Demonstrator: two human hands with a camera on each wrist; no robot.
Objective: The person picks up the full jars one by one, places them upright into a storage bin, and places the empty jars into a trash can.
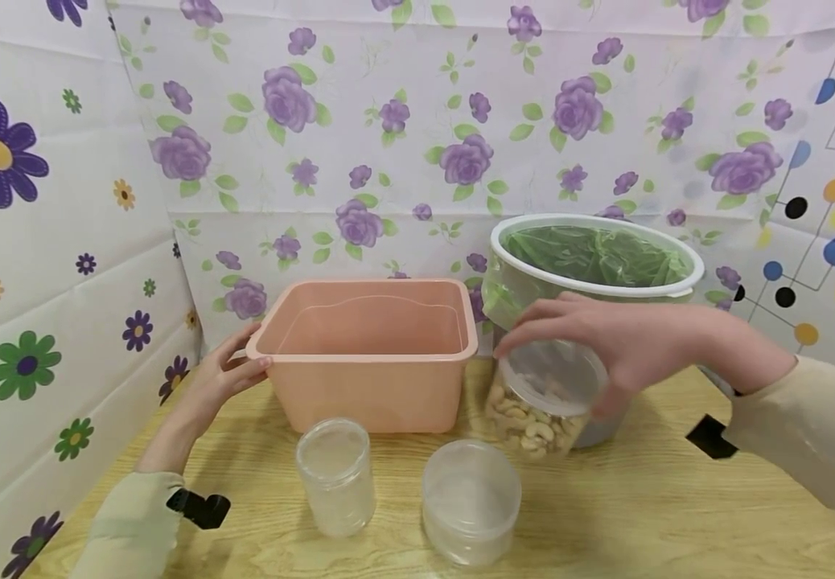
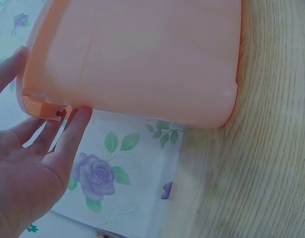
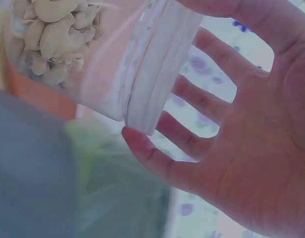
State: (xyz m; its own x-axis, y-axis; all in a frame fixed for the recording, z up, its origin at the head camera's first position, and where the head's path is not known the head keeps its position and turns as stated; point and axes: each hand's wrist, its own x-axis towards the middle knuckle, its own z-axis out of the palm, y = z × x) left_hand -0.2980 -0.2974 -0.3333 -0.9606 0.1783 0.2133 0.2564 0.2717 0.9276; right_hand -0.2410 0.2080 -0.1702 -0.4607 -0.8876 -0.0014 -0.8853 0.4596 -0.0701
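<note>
A salmon-pink plastic basin stands on the wooden table. My left hand holds its rim at the left corner, with thumb and fingers on either side of the edge in the left wrist view. My right hand grips a clear jar of cashews from above by its whitish lid, fingers spread round the lid's edge. The jar tilts, partly overlapping the bin behind it. Cashews lie heaped toward the jar's bottom.
A grey bin with a white rim and a green bag stands behind the right hand. Nearer me are a tall clear jar and a wider, shorter clear container. Flowered sheets hang behind and at the sides.
</note>
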